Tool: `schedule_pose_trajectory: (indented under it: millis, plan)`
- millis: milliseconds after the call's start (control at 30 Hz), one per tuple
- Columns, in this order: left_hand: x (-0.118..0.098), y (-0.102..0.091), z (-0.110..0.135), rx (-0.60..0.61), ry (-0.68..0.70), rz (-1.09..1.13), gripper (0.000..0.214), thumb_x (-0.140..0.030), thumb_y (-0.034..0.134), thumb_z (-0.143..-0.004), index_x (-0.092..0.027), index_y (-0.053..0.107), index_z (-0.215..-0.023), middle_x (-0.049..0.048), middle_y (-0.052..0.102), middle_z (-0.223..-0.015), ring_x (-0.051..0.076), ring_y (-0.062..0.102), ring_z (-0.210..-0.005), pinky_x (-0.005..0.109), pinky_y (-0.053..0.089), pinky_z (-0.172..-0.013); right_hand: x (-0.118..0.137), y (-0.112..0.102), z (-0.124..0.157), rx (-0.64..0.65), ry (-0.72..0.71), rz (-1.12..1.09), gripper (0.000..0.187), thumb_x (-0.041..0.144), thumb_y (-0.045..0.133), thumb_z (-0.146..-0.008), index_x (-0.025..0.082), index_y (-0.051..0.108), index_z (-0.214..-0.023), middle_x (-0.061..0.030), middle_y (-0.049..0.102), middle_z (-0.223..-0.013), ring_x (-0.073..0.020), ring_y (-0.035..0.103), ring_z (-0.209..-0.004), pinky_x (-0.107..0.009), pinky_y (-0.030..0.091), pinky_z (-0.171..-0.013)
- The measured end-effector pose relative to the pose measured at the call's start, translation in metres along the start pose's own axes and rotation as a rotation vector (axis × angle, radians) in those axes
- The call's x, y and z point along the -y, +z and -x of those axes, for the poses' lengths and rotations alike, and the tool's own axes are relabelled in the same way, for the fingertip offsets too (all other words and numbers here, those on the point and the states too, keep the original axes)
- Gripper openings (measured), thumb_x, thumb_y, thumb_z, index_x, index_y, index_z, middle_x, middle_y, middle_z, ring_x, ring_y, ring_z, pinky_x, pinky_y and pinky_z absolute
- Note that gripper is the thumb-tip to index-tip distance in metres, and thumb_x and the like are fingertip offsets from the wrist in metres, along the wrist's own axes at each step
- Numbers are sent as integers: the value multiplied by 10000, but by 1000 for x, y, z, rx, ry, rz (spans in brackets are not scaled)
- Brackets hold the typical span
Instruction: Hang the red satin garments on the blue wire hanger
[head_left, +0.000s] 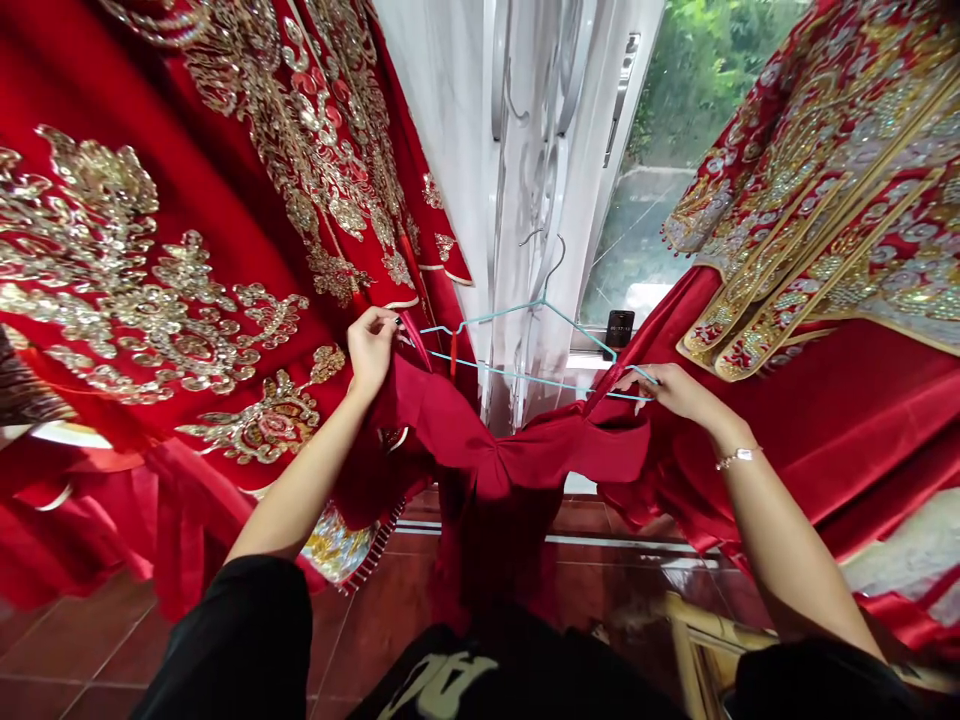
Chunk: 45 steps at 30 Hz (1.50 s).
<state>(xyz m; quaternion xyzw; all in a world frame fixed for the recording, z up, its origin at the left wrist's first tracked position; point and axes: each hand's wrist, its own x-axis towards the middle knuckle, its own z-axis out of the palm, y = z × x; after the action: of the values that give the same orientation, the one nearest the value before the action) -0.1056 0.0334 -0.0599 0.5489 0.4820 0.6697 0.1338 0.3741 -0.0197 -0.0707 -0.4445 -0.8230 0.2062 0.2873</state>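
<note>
A plain red garment [517, 455] hangs between my two hands in front of a window. My left hand [371, 345] pinches its left edge by the left end of a thin teal wire hanger [525, 340]. On the other side, my right hand [671, 390] is closed on the cloth and on the hanger's right end. A bracelet [739, 456] sits on my right wrist. The hanger's hook points up toward the white sheer curtain [525, 150].
Red robes with gold embroidery hang at the left [187, 220] and right [825, 200]. A small black device [619, 328] stands on the window sill. The floor [375, 620] has red-brown tiles. A wooden frame [697, 640] stands low at the right.
</note>
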Motion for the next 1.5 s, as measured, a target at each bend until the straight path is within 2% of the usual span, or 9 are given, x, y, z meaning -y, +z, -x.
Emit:
schedule_pose_trajectory:
  millis: [333, 600, 733, 900, 1067, 1200, 1333, 1400, 1500]
  plan:
    - [10, 4, 4, 86, 213, 49, 143, -311, 638, -850, -176, 637, -802, 7, 690, -750, 146, 655, -648, 257, 532, -678, -3, -12, -8, 157, 99, -42, 229, 262, 510, -840, 231, 736, -861, 14, 715, -556, -194, 707, -503, -320, 582, -648]
    - [-21, 12, -21, 623, 633, -293, 243, -294, 527, -951, -183, 743, -951, 77, 740, -966, 219, 682, -945, 400, 509, -977, -19, -2, -10, 88, 70, -45, 252, 341, 526, -858, 222, 746, -824, 10, 650, -488, -185, 641, -429, -305, 512, -522]
    - [-5, -18, -12, 727, 596, -346, 396, -243, 385, -989, -192, 685, -1242, 110, 679, -1222, 223, 620, -1174, 454, 441, -1108, -21, 9, 4, -72, 59, -84, 330, 491, 562, -892, 224, 744, -825, -50, 733, -680, -210, 683, -583, -363, 572, -659]
    - [9, -49, 28, 529, 571, -406, 409, -301, 378, -1016, -218, 622, -1334, 130, 566, -1358, 265, 503, -1298, 507, 388, -1156, -26, 39, 30, -318, 98, -314, 433, 569, 639, -853, 261, 720, -1147, -60, 786, -1025, -265, 721, -994, -430, 533, -994]
    - [6, -59, 40, 596, 591, -598, 336, -442, 526, -969, -236, 716, -1154, 145, 505, -1318, 325, 458, -1250, 571, 401, -1102, -33, 46, 58, -237, 156, -348, 424, 644, 660, -822, 248, 741, -952, -103, 768, -1126, -299, 691, -1100, -452, 487, -1063]
    - [-5, -62, 18, 947, 608, -679, 214, -372, 573, -936, -212, 697, -1009, 131, 551, -1307, 283, 512, -1246, 414, 490, -1020, -31, 26, 73, -93, 159, -201, 490, 716, 673, -767, 227, 691, -787, -147, 664, -1363, -354, 654, -1173, -507, 495, -1047]
    - [-29, -65, -15, 1280, 466, -808, 176, -311, 538, -943, -225, 625, -817, 32, 680, -814, 179, 631, -736, 271, 494, -698, -21, 0, 73, 29, 185, -11, 524, 759, 652, -753, 236, 671, -791, -159, 622, -1414, -365, 612, -1247, -502, 510, -1028]
    - [-42, -61, -23, 1278, 410, -795, 164, -366, 548, -943, -229, 628, -906, -1, 652, -700, 150, 571, -569, 258, 449, -615, -17, -8, 69, 19, 177, 35, 568, 800, 576, -779, 236, 640, -774, -164, 695, -1274, -345, 658, -1147, -488, 529, -989]
    - [-58, -44, -18, 1043, 391, -730, 323, -406, 496, -964, -207, 582, -1204, 21, 687, -781, 168, 616, -610, 267, 447, -643, -12, -8, 60, -39, 117, 99, 584, 800, 493, -830, 233, 587, -727, -140, 734, -1020, -305, 685, -973, -467, 536, -933]
